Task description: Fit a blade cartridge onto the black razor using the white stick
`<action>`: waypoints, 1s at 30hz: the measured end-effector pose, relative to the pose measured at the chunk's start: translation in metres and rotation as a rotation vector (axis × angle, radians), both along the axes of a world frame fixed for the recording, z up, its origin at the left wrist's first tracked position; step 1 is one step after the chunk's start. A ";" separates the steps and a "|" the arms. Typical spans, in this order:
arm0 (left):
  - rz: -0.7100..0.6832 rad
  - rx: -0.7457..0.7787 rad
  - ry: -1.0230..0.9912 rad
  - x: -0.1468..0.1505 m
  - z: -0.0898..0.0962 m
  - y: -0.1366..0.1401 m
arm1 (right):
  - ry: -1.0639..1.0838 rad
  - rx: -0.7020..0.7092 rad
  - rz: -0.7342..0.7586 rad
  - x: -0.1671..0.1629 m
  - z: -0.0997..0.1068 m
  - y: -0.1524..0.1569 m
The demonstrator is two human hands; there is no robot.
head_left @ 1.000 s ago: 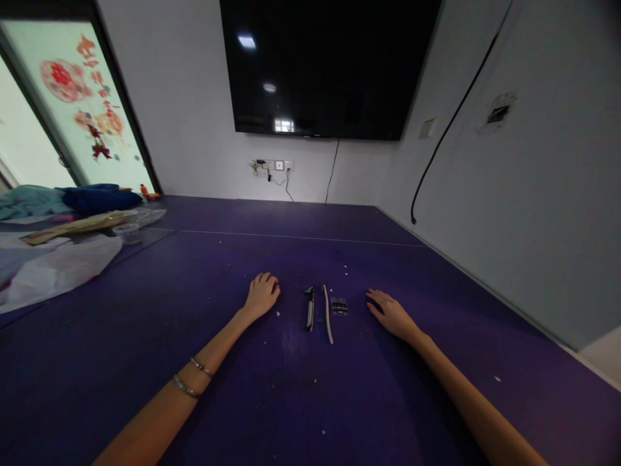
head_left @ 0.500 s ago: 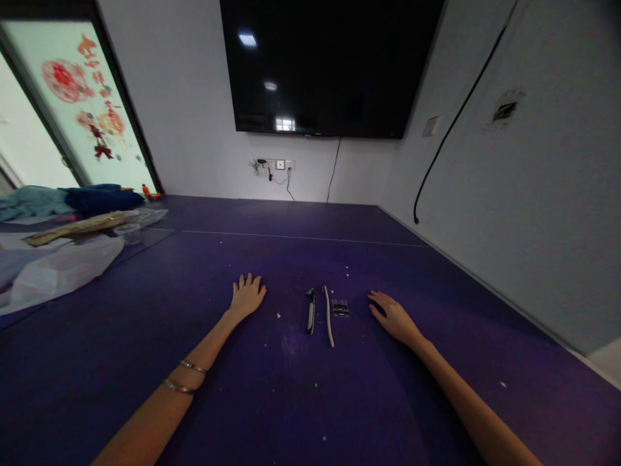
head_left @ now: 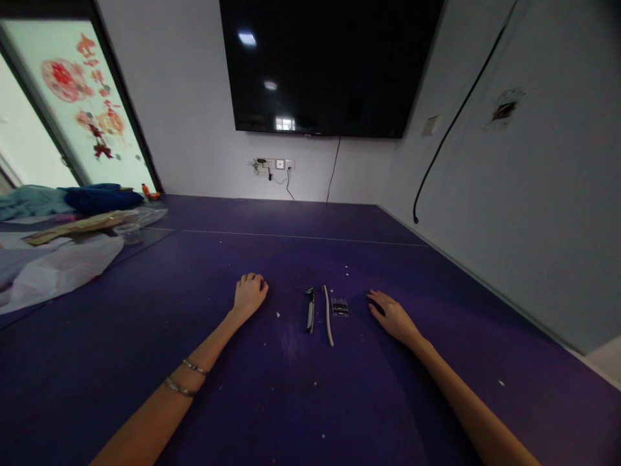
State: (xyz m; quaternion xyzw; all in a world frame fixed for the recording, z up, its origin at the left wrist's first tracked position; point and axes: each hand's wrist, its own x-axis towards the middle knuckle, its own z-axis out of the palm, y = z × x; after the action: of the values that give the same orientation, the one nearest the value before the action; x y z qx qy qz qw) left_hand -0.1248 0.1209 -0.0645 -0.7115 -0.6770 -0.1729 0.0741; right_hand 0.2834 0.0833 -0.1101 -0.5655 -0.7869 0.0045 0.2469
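My left hand rests on the purple surface with its fingers curled in and nothing seen in them. To its right, apart from it, lies a razor with a grey and black handle. Beside the razor is a thin, pale toothbrush, its head at the far end. A small clear pack with black razor cartridges lies just right of the toothbrush. My right hand lies palm down to the right of the pack, fingers stretched out, holding nothing.
Small white scraps are scattered over the surface. At the left lie plastic bags and folded blue cloth. A black cable hangs along the right wall. A large television is mounted on the far wall.
My left hand has gone from flat with spread fingers to curled fingers, in nearly the same place. My right hand and the lying items have not moved.
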 end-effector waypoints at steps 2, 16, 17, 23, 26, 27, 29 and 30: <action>-0.059 0.078 -0.020 0.018 0.008 -0.008 | 0.005 0.002 -0.005 0.000 0.000 0.000; -0.260 -0.359 -0.207 0.121 0.018 -0.029 | 0.023 -0.010 -0.015 -0.004 0.004 -0.002; -0.254 -0.367 -0.231 0.122 0.017 -0.029 | 0.017 -0.015 -0.015 -0.004 0.004 -0.002; -0.280 -0.487 -0.505 0.113 0.021 -0.024 | 0.007 -0.023 -0.028 -0.003 0.003 -0.001; -0.320 -0.647 -0.731 0.100 0.029 -0.020 | -0.001 -0.016 -0.029 -0.002 0.003 -0.002; -0.324 -0.695 -0.814 0.096 0.032 -0.018 | -0.007 -0.016 -0.028 -0.002 0.003 -0.002; -0.311 -0.759 -0.972 0.087 0.036 -0.014 | -0.015 -0.015 -0.025 -0.002 0.002 -0.001; -0.293 -0.776 -1.043 0.083 0.036 -0.012 | -0.014 -0.012 -0.022 -0.001 0.002 -0.001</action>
State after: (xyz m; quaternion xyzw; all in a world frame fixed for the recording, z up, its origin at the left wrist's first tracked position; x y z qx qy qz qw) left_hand -0.0415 0.1088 -0.0281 -0.5944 -0.5336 -0.2463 -0.5489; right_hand 0.2820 0.0826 -0.1079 -0.5754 -0.7825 0.0026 0.2378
